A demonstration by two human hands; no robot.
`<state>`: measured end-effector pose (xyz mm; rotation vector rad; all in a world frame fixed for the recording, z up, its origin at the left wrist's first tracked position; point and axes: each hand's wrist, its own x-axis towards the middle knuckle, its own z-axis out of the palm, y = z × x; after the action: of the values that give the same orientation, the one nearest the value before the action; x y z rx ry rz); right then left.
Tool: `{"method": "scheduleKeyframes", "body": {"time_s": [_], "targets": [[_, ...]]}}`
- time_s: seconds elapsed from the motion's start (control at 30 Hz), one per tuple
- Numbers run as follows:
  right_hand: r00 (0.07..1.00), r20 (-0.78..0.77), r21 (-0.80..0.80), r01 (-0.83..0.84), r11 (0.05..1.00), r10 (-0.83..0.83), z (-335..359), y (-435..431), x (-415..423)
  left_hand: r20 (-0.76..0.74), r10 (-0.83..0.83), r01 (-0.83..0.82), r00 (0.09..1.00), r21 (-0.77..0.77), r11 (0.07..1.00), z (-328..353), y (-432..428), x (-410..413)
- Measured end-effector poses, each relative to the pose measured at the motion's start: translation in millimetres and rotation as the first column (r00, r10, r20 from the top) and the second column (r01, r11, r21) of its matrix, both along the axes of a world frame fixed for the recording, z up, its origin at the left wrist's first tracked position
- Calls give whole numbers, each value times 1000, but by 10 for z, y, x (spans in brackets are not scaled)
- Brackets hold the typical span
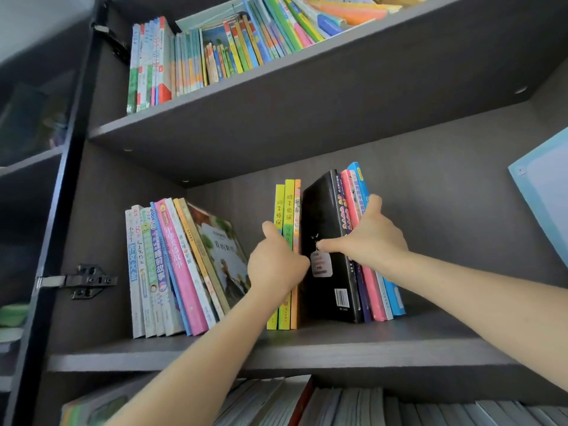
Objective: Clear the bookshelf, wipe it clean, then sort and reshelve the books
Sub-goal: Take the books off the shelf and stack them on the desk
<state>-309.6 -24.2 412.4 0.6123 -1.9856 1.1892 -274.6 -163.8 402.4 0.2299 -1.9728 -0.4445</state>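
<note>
On the middle shelf [307, 352] of a dark grey bookcase stand two groups of books. At the left, several thin books [172, 272] lean to the left. In the middle stand three yellow, green and orange books [287, 204]. My left hand [276, 262] grips them around their spines. Just right of them a black book [325, 210] stands with several pink, purple and blue books [356, 192]. My right hand [365, 235] holds this group, thumb on the black cover and fingers around the far side of the pink and blue books.
The upper shelf [276, 84] holds many colourful thin books. The shelf below [368, 407] is packed with books seen from above. A light blue book [544, 192] shows at the right edge. The cabinet's open door and hinge [83, 281] are at the left.
</note>
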Motion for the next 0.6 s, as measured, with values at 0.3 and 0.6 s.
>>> {"method": "scheduleKeyframes", "body": {"time_s": [0.3, 0.6], "targets": [[995, -98, -35, 8, 999, -12, -38, -34, 62, -300, -103, 219, 948, 384, 897, -10, -174, 227], [932, -349, -63, -125, 990, 96, -119, 244, 646, -525, -156, 390, 836, 370, 843, -43, 41, 1428]]}}
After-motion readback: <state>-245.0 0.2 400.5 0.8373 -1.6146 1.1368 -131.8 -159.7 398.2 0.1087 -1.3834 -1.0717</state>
